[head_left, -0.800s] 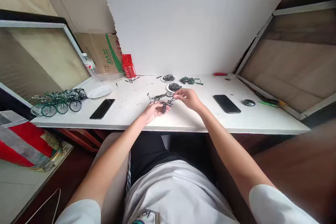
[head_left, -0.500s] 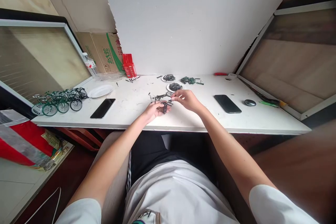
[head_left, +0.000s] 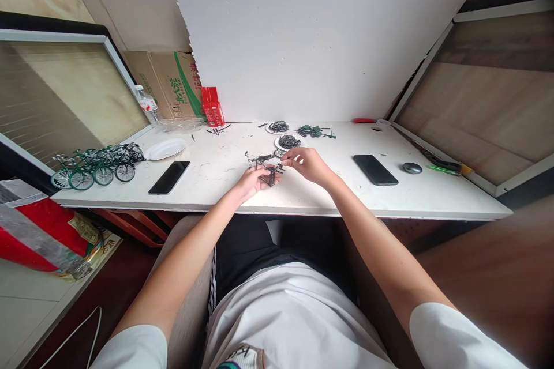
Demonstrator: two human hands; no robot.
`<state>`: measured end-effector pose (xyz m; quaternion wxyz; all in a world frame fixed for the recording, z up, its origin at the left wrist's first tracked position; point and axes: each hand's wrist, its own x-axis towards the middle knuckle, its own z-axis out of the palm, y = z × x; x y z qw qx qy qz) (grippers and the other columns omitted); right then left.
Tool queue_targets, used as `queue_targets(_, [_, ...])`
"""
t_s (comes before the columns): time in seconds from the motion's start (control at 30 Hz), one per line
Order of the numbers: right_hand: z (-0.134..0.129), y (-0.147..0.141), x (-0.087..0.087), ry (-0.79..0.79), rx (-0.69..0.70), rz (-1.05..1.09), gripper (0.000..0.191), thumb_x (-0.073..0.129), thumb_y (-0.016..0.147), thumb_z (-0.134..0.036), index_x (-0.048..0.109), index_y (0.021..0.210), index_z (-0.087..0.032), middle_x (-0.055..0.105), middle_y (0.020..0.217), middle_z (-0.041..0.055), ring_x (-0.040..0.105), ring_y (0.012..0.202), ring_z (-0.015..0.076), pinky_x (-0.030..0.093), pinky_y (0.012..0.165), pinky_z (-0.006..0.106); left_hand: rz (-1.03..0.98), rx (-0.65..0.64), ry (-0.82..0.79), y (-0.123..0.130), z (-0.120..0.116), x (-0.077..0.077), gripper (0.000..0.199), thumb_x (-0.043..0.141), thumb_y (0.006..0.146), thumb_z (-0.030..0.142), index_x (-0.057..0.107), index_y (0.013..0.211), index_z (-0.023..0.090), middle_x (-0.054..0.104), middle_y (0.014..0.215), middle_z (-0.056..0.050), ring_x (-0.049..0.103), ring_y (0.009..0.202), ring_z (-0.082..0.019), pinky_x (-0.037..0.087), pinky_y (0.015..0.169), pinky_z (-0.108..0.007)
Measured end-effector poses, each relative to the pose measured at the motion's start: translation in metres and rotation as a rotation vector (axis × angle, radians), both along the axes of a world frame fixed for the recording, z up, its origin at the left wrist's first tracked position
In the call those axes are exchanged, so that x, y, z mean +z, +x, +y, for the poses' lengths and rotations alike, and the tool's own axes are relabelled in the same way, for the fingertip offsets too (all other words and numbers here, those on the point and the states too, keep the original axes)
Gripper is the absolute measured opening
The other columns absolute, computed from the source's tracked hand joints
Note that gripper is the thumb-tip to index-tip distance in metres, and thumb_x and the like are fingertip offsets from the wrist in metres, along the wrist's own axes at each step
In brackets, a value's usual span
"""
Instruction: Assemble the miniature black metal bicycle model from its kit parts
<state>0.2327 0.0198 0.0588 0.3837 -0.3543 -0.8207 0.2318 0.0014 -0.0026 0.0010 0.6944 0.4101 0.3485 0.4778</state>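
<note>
My left hand (head_left: 255,183) is closed around a dark miniature bicycle frame (head_left: 271,176), held just above the white table near its front edge. My right hand (head_left: 303,164) is pinched at the frame's right side; what lies between its fingertips is too small to make out. Another thin dark bicycle part (head_left: 258,159) with handlebars and a wheel reaches out behind the fingers. Beyond the hands, a white plate (head_left: 303,142) bears a heap of dark small parts (head_left: 289,142). Green pieces (head_left: 310,131) lie behind it, beside a second dark heap (head_left: 277,127).
Assembled miniature bicycles (head_left: 93,170) stand at the left, near an empty white plate (head_left: 165,149) and a phone (head_left: 169,177). Another phone (head_left: 374,170) and a round dark object (head_left: 412,168) lie at the right. A red box (head_left: 212,107) and white board (head_left: 324,46) stand behind.
</note>
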Motion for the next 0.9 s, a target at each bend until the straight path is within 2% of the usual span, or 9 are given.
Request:
queue_targets(0.13, [-0.005,-0.002,0.004,0.099,-0.016,-0.063,0.017,0.068,0.099,-0.025,0.083,0.098,-0.019,0.084,0.100,0.0095,0.073,0.087,0.0239,0.055,0.079,0.036,0.004,0.017,0.003,0.001,-0.001,0.001,0.028,0.065,0.086,0.010,0.071,0.113,0.009,0.085,0.098,-0.018,0.084,0.086,-0.025,0.064,0.090,-0.039])
queue_targets(0.27, [-0.014,-0.007,0.009,0.194,-0.016,-0.149,0.024,0.060,0.098,-0.009,0.083,0.095,-0.018,0.081,0.095,0.0093,0.072,0.088,0.0241,0.053,0.079,0.034,0.013,0.044,0.002,0.004,-0.005,0.005,0.024,0.066,0.085,0.009,0.071,0.108,0.010,0.084,0.093,-0.015,0.084,0.086,-0.026,0.064,0.090,-0.040])
queue_targets(0.37, [-0.020,-0.011,0.012,0.256,-0.028,-0.229,0.029,0.057,0.099,-0.005,0.082,0.093,-0.018,0.079,0.094,0.0105,0.071,0.089,0.0243,0.052,0.079,0.034,0.020,0.068,-0.001,0.006,-0.007,0.008,0.026,0.066,0.085,0.008,0.071,0.110,0.009,0.083,0.091,-0.014,0.084,0.086,-0.026,0.064,0.092,-0.041])
queue_targets(0.53, [-0.027,-0.015,0.016,0.303,-0.031,-0.323,0.030,0.056,0.100,-0.003,0.082,0.097,-0.017,0.079,0.095,0.0115,0.069,0.090,0.0247,0.050,0.079,0.033,0.028,0.086,-0.006,0.008,-0.010,0.011,0.027,0.065,0.086,0.008,0.070,0.113,0.009,0.083,0.090,-0.013,0.084,0.086,-0.026,0.064,0.095,-0.043])
queue_targets(0.7, [-0.022,-0.014,0.012,0.281,-0.030,-0.295,0.028,0.058,0.100,-0.004,0.082,0.099,-0.017,0.081,0.097,0.0107,0.071,0.091,0.0247,0.050,0.080,0.033,0.044,0.160,0.010,0.009,-0.009,0.009,0.025,0.065,0.087,0.009,0.067,0.112,0.010,0.082,0.090,-0.012,0.084,0.085,-0.026,0.063,0.098,-0.046])
queue_targets(0.77, [-0.017,-0.012,0.007,0.248,-0.028,-0.260,0.025,0.059,0.101,-0.008,0.082,0.101,-0.018,0.083,0.100,0.0100,0.073,0.091,0.0249,0.050,0.080,0.033,0.063,0.187,0.018,0.008,-0.007,0.007,0.026,0.065,0.087,0.011,0.066,0.114,0.010,0.082,0.090,-0.012,0.084,0.085,-0.026,0.062,0.098,-0.046])
queue_targets(0.9, [-0.006,-0.009,-0.005,0.194,-0.063,-0.226,0.019,0.066,0.106,-0.027,0.083,0.100,-0.021,0.084,0.099,0.0095,0.074,0.086,0.0255,0.049,0.077,0.034,0.083,0.234,0.030,0.006,-0.003,0.003,0.030,0.066,0.087,0.013,0.066,0.117,0.011,0.082,0.091,-0.013,0.083,0.087,-0.025,0.061,0.099,-0.045])
